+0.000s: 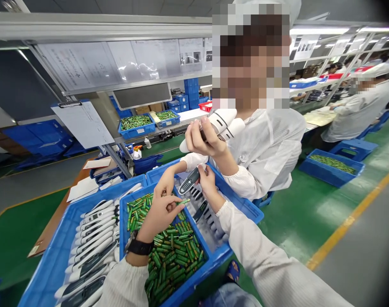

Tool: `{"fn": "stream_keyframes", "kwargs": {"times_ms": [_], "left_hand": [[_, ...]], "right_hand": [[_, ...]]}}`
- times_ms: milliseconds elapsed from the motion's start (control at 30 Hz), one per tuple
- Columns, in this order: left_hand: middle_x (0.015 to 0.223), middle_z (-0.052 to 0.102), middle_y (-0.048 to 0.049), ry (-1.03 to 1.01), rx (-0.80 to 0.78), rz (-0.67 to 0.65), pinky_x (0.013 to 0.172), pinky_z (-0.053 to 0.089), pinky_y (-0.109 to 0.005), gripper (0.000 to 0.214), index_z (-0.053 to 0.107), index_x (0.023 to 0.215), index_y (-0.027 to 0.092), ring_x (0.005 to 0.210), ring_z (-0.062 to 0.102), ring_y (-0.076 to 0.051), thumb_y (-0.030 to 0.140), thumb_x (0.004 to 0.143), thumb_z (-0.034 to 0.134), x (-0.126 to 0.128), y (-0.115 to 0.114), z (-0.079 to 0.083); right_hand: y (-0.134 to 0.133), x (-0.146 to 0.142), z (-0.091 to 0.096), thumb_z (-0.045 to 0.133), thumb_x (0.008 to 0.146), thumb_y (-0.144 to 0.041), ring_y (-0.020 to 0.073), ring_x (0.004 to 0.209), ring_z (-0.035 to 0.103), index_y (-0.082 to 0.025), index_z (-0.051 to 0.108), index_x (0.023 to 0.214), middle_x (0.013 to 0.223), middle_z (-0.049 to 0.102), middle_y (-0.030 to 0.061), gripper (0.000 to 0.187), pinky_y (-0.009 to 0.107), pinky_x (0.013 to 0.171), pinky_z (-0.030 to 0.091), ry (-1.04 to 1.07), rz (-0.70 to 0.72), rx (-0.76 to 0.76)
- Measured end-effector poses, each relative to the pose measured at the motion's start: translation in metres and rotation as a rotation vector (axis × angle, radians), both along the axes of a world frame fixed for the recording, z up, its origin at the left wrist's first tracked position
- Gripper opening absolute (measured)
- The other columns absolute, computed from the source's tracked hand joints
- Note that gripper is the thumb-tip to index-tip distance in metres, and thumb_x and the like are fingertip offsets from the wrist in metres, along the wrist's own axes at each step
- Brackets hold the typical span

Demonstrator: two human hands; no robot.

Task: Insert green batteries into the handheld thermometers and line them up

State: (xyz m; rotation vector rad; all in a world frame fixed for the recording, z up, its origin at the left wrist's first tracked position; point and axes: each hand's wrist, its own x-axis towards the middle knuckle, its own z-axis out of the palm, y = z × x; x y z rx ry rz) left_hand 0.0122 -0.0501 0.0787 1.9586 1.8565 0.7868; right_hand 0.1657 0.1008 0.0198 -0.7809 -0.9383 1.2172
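My left hand [159, 215], with a black watch at the wrist, is closed with a green battery [184, 201] between thumb and forefinger. Below it is a blue bin [194, 232] heaped with loose green batteries [171, 251]. My right hand [209, 184] grips a slim dark grey and white handheld device [189, 181], its rounded end pointing down and left. This device hangs above a tray [218, 243] with slots, where another dark device [200, 211] lies. The battery is close to the device but apart from it.
Left, a blue crate [66, 226] holds rows of white and grey devices [96, 228]. Opposite, a co-worker in white holds several white devices [224, 123] in one hand [207, 136]; the other hand [166, 179] reaches over the batteries. A clipboard [84, 123] stands behind.
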Motion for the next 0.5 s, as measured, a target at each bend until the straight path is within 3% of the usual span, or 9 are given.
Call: {"fn": "stream_keyframes", "kwargs": {"times_ms": [100,233,500], "left_hand": [[0.063,0.067,-0.0010,-0.076,0.119,0.028,0.063,0.050,-0.028,0.032,0.078,0.099,0.023,0.059,0.060,-0.016,0.048,0.087,0.061,0.001,0.001,-0.003],[0.061,0.065,0.0001,-0.062,0.250,0.145,0.058,0.046,-0.028,0.032,0.078,0.098,0.024,0.055,0.056,-0.015,0.049,0.084,0.063,-0.003,0.005,-0.010],[0.067,0.067,-0.0001,-0.053,0.239,0.189,0.056,0.044,-0.024,0.037,0.076,0.100,0.022,0.054,0.052,-0.013,0.052,0.083,0.064,-0.007,0.009,-0.023]], "right_hand": [[-0.003,-0.001,0.002,0.065,0.083,-0.054,0.0097,0.039,0.041,-0.023,0.051,0.091,0.059,0.045,-0.0073,0.036,0.023,0.036,0.037,0.015,0.023,-0.025],[-0.005,-0.005,0.001,0.061,0.084,-0.057,0.0095,0.039,0.041,-0.024,0.049,0.094,0.059,0.043,-0.0074,0.037,0.023,0.036,0.037,0.038,0.064,-0.087],[-0.010,-0.011,-0.002,0.061,0.084,-0.059,0.0114,0.040,0.043,-0.023,0.053,0.101,0.059,0.046,-0.0060,0.041,0.024,0.037,0.038,-0.043,0.095,-0.088]]}}
